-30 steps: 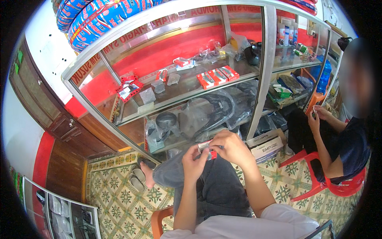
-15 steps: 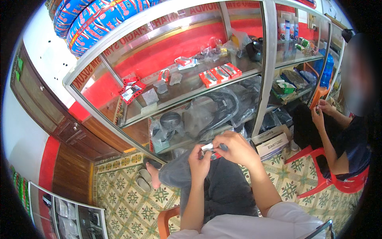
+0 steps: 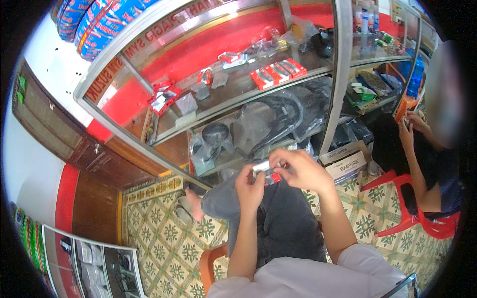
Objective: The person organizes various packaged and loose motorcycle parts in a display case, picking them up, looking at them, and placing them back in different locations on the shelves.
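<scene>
Above my lap, both hands are at a small red-and-white box with a white end or flap beside the fingertips. My left hand is closed round the box's left side, thumb along the near face. From the right, my right hand pinches at its upper edge with bent fingers. What lies inside the box, if anything, is hidden by the fingers.
A glass display case with boxed and bagged parts stands ahead. A cardboard box sits on the floor by it. At right, another person sits on a red plastic chair. Wrapped tires are at upper left; slippers lie below.
My right hand has shifted slightly right, and more of the box's red face shows between my hands. The whole view has tilted a little.
</scene>
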The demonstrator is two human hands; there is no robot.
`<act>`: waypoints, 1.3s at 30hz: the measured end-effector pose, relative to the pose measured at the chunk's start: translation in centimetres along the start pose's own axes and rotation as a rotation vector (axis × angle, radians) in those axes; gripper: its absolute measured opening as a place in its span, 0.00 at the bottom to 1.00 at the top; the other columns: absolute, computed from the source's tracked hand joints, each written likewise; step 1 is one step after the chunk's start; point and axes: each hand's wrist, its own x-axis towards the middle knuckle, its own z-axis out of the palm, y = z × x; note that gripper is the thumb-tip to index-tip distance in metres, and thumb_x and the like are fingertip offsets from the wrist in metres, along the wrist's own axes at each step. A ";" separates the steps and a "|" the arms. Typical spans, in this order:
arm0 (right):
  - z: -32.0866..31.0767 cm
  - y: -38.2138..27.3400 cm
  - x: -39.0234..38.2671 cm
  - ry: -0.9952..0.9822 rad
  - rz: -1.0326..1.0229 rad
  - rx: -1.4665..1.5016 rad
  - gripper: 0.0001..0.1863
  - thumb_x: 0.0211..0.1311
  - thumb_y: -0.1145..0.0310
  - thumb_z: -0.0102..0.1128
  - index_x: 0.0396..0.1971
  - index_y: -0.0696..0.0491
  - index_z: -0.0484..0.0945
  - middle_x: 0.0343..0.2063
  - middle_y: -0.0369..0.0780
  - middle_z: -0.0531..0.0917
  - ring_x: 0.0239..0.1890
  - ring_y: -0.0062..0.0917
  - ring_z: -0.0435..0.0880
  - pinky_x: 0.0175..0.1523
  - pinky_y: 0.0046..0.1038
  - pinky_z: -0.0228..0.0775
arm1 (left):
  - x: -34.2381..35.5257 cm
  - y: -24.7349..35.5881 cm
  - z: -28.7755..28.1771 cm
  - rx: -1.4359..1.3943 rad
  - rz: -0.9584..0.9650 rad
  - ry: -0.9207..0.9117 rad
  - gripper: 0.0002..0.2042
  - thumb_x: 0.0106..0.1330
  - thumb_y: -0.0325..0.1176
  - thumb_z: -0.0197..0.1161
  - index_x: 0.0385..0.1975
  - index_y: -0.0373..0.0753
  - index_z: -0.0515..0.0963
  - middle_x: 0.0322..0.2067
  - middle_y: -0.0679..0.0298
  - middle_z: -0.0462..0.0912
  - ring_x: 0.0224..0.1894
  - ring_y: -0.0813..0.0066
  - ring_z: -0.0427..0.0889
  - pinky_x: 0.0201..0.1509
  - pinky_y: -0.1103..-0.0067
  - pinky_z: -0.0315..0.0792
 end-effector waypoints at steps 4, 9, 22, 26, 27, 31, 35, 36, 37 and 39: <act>0.1 1.5 -0.7 0.010 0.109 0.233 0.19 0.57 0.86 0.61 0.48 0.56 0.72 0.39 0.39 0.79 0.39 0.25 0.84 0.41 0.27 0.78 | -0.8 1.5 -0.5 -0.095 -0.077 -0.075 0.12 0.64 0.23 0.61 0.46 0.29 0.80 0.41 0.62 0.85 0.44 0.78 0.83 0.46 0.80 0.75; 0.0 3.4 -0.4 -0.117 0.167 0.584 0.29 0.58 0.87 0.62 0.58 0.53 0.67 0.39 0.36 0.77 0.46 0.21 0.81 0.47 0.26 0.78 | -0.2 2.7 -3.1 -0.436 -0.204 -0.238 0.17 0.69 0.30 0.55 0.53 0.26 0.78 0.49 0.52 0.84 0.48 0.68 0.85 0.50 0.74 0.78; 0.6 4.7 -0.6 -0.193 0.187 0.610 0.31 0.59 0.80 0.60 0.62 0.51 0.65 0.43 0.37 0.78 0.35 0.19 0.85 0.36 0.22 0.75 | -0.3 1.2 -2.3 -0.226 -0.150 -0.252 0.14 0.66 0.25 0.65 0.50 0.31 0.82 0.44 0.60 0.86 0.45 0.76 0.84 0.49 0.79 0.76; 0.5 5.2 -0.3 -0.267 0.315 0.634 0.27 0.63 0.79 0.59 0.61 0.52 0.66 0.42 0.38 0.79 0.32 0.20 0.86 0.36 0.21 0.77 | -0.3 2.3 -2.5 -0.280 -0.067 -0.333 0.12 0.68 0.25 0.65 0.50 0.32 0.83 0.47 0.58 0.85 0.49 0.72 0.83 0.51 0.77 0.78; 0.8 5.5 -0.4 -0.279 0.294 0.636 0.25 0.62 0.78 0.59 0.59 0.52 0.69 0.41 0.37 0.79 0.33 0.19 0.85 0.37 0.21 0.77 | -0.3 1.8 -2.3 -0.197 0.028 -0.311 0.12 0.68 0.24 0.65 0.50 0.32 0.83 0.47 0.58 0.84 0.50 0.72 0.83 0.50 0.77 0.79; 0.9 5.4 -0.1 -0.304 0.259 0.661 0.18 0.66 0.75 0.60 0.56 0.55 0.75 0.44 0.37 0.81 0.33 0.19 0.85 0.39 0.23 0.79 | -0.2 1.0 -2.5 -0.091 0.152 -0.251 0.10 0.69 0.23 0.65 0.48 0.33 0.84 0.49 0.57 0.84 0.50 0.71 0.84 0.48 0.79 0.82; 0.6 5.6 -0.6 -0.296 0.228 0.710 0.18 0.69 0.74 0.62 0.57 0.57 0.77 0.47 0.39 0.82 0.35 0.22 0.87 0.39 0.23 0.81 | -0.3 1.4 -2.1 -0.100 0.044 -0.208 0.10 0.69 0.22 0.65 0.47 0.33 0.84 0.50 0.56 0.83 0.49 0.72 0.84 0.47 0.79 0.82; 0.7 5.6 -0.6 -0.295 0.229 0.716 0.18 0.69 0.74 0.62 0.57 0.57 0.77 0.47 0.39 0.82 0.35 0.22 0.87 0.39 0.23 0.81 | -0.3 1.1 -2.0 -0.067 0.085 -0.216 0.10 0.69 0.22 0.65 0.47 0.32 0.84 0.50 0.56 0.83 0.49 0.72 0.84 0.47 0.79 0.83; 0.8 5.7 -0.6 -0.294 0.241 0.691 0.17 0.68 0.73 0.64 0.56 0.57 0.78 0.46 0.39 0.83 0.35 0.22 0.88 0.39 0.23 0.81 | -0.4 0.9 -2.0 -0.036 0.128 -0.224 0.10 0.69 0.23 0.64 0.47 0.32 0.84 0.51 0.56 0.82 0.48 0.72 0.85 0.46 0.79 0.83; 0.7 5.8 -0.6 -0.289 0.259 0.664 0.17 0.68 0.72 0.65 0.55 0.57 0.79 0.45 0.39 0.83 0.35 0.22 0.88 0.39 0.23 0.81 | -0.4 1.2 -2.2 -0.042 0.148 -0.252 0.10 0.69 0.22 0.64 0.47 0.32 0.84 0.51 0.55 0.82 0.49 0.71 0.85 0.46 0.79 0.84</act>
